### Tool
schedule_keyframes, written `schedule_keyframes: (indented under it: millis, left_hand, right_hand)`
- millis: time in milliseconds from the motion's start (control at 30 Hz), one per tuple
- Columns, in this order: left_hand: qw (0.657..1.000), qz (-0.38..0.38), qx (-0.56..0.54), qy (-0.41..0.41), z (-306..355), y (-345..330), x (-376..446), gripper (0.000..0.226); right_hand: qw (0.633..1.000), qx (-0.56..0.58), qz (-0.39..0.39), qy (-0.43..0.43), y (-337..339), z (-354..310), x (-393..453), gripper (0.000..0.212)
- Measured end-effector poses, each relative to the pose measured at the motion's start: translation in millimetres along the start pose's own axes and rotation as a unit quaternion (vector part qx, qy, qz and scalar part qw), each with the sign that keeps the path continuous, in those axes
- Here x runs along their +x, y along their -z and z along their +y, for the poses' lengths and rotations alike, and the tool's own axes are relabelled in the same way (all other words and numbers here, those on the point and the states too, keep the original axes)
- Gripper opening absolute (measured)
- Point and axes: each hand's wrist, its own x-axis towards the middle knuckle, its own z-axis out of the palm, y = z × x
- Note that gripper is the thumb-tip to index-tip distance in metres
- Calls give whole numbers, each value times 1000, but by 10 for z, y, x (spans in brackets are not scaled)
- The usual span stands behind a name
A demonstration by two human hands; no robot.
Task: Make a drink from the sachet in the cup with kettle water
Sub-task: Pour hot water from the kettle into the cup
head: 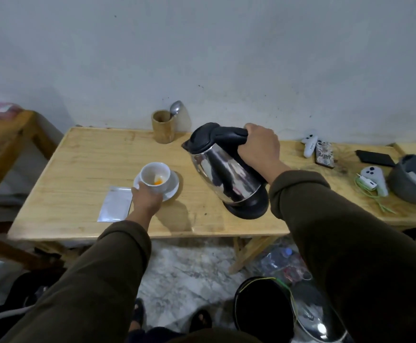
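A white cup point(155, 176) with orange powder at its bottom stands on a white saucer point(173, 184) near the middle of the wooden table point(83, 164). My left hand point(146, 200) grips the cup's near side. A steel kettle point(224, 174) with a black lid and handle is tilted to the left, its spout towards the cup but apart from it. My right hand point(260, 147) is shut on the kettle's handle. No water is seen leaving the spout. A silver sachet point(115, 203) lies flat to the left of the saucer.
A bamboo holder point(164, 126) with a spoon stands at the back by the wall. To the right lie white controllers point(309, 144), a phone point(324, 154), a cable and a grey headset point(414, 179). A black bin point(263, 308) stands on the floor below.
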Motion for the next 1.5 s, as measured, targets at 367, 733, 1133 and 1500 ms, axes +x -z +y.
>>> schedule_keyframes:
  millis: [367,733,1133,1500]
  left_hand:
    - [998,-44,45,-21,-138,211,74,49]
    - [996,-53,71,-29,-150,250,100,53]
    - [996,-48,70,-36,-142,255,85,50]
    - [995,-49,78,-45,-145,251,89,47]
  right_hand:
    - [986,-122,-74,91,-149,-665,141,28]
    - [976,-177,-85,94,-223,-880,126,23]
    - [973,-195,-79,97,-236,-903,115,22]
    - [970,-207,-87,90,-251,-916,89,21]
